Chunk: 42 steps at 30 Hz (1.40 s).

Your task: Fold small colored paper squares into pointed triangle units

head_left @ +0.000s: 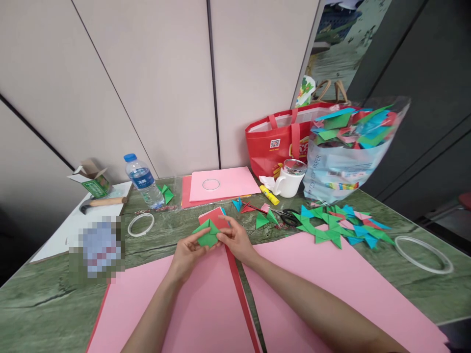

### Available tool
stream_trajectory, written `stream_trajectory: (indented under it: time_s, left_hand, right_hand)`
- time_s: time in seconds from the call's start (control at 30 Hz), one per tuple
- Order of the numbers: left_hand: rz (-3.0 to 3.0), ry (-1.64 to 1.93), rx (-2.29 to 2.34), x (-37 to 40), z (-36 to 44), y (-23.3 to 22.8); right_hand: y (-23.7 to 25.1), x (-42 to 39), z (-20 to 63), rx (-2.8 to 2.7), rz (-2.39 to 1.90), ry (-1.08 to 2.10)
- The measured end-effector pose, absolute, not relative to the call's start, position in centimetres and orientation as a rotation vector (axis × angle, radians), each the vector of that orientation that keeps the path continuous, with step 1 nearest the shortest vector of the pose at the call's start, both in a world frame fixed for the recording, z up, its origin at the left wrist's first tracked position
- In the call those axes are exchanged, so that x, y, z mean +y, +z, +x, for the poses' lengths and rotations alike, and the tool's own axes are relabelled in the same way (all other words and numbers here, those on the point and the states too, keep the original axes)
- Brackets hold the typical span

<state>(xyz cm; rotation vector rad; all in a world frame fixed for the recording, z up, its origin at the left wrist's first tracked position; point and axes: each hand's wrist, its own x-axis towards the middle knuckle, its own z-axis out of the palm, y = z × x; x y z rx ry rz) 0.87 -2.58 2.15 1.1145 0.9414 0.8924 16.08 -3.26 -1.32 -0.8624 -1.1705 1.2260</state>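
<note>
Between my two hands is a small piece of folded green paper (209,237), held just above the pink sheets. My left hand (188,255) pinches its left side, thumb below and fingers on top. The right edge is gripped between the thumb and fingers of my right hand (237,240). Right behind the folded paper lies a small stack of red paper squares (213,214), partly covered by it. Large pink sheets (184,304) are spread under my forearms, with a red sheet's edge showing beneath.
Folded paper stars (331,225), black-handled scissors (289,217), a yellow glue stick (269,194) and a white mug (290,181) lie to the right. A bag of paper pieces (342,157) stands behind. A water bottle (143,181), hammer (105,202) and white ring (141,225) are left.
</note>
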Motion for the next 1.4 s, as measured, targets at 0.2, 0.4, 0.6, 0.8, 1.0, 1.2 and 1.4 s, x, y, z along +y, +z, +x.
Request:
stream_trajectory:
  time_s: [0.2,0.4,0.6,0.8,1.0,1.2,1.4]
  left_hand:
    - [1.075,0.909,0.938,-2.3,0.6,2.0]
    - [1.134,0.951,0.938,-2.3,0.6,2.3]
    - [1.179,0.913,0.943,-2.4,0.5,2.2]
    - [1.188,0.876,0.857,-2.4,0.4,2.4]
    - [1.189,0.807,0.839,-2.8,0.8,3.2]
    - [1.214,0.834,0.967,-2.2,0.5,2.2]
    - [1.207,0.817,1.025,-2.0,0.6,2.2]
  right_hand:
    - [-1.7,-2.9,16.0,-1.145,-0.879,1.199]
    - [-1.5,-3.0,16.2,-1.182,-0.908,1.157]
    - [-1.6,-3.0,16.3,-1.167,-0.918,1.200]
    - [-1.5,-3.1,16.2,-1.297,-0.997,1.029]
    - [-1.8,-3.0,16.2,-1.228,-0.987,1.043]
    - [-1.1,-3.4,15.9,-1.254,-0.970,1.100]
    - [-1.1,-3.4,15.9,-1.287,-1.043,0.962]
